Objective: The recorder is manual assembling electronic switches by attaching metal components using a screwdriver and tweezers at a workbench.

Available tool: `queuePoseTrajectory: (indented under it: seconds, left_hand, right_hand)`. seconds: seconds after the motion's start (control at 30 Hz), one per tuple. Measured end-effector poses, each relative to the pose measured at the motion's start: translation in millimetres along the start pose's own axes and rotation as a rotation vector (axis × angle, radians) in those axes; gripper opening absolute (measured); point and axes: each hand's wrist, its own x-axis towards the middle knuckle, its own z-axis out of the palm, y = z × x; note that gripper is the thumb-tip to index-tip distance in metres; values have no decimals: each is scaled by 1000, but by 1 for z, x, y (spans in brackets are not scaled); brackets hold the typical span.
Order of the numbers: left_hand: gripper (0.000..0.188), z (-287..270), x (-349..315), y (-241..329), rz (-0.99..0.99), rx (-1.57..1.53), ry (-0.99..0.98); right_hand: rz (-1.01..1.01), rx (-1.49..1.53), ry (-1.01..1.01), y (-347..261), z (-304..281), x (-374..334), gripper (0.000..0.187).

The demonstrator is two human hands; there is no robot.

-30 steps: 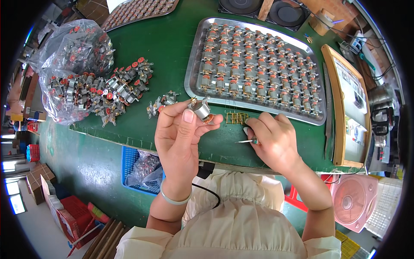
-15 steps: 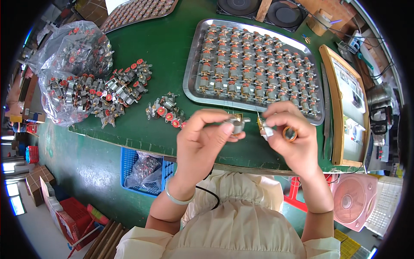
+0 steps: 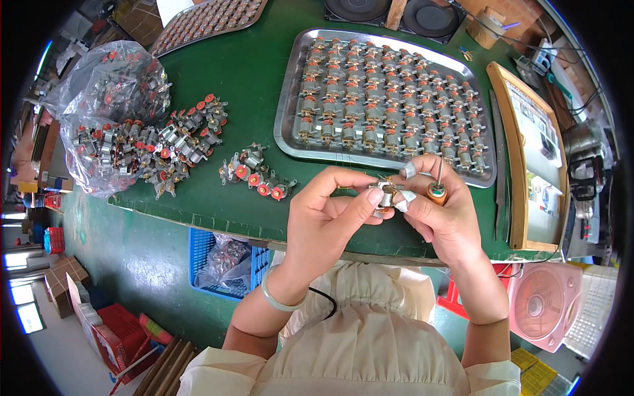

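Note:
My left hand [image 3: 333,214] pinches a small grey metal-cased part [image 3: 385,193] between thumb and fingers, above the table's front edge. The fingers of my right hand [image 3: 439,214] meet the part from the other side, with white wrapping on the thumb and a fingertip. Tucked in that same hand is a screwdriver-like tool [image 3: 436,192] with an orange-brown handle; its thin metal shaft points up. What lies between the touching fingertips is partly hidden. Just beyond the hands, a metal tray [image 3: 285,135] carries rows of similar parts with orange-red discs.
Left on the green table [image 3: 244,72] are a plastic bag [image 3: 119,72] spilling parts and a small cluster of parts [image 3: 257,177]. A second tray [image 3: 211,23] lies far left. A wooden frame [image 3: 518,158] stands right; a blue crate [image 3: 198,261] sits below.
My hands have come together, and the right fingers now meet the part in the left hand. The tool in my right hand has turned, so its shaft now points up.

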Motion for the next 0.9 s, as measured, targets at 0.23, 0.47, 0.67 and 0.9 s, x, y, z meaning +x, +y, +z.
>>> queuePoseTrajectory:
  seconds: [0.23,0.47,0.67,0.9]
  left_hand:
    - [17,1,0,-1,8,-1,26]
    - [17,3,1,0,-10,15,28]
    - [17,4,1,2,-38,-28,45]
    - [17,4,1,3,-74,-44,14]
  right_hand:
    - [-16,38,71,4,5,1,31]
    - [-42,25,96,5,4,0,29]
    - [16,77,14,8,-2,1,38]
    - [-7,56,39,7,-3,-1,34]
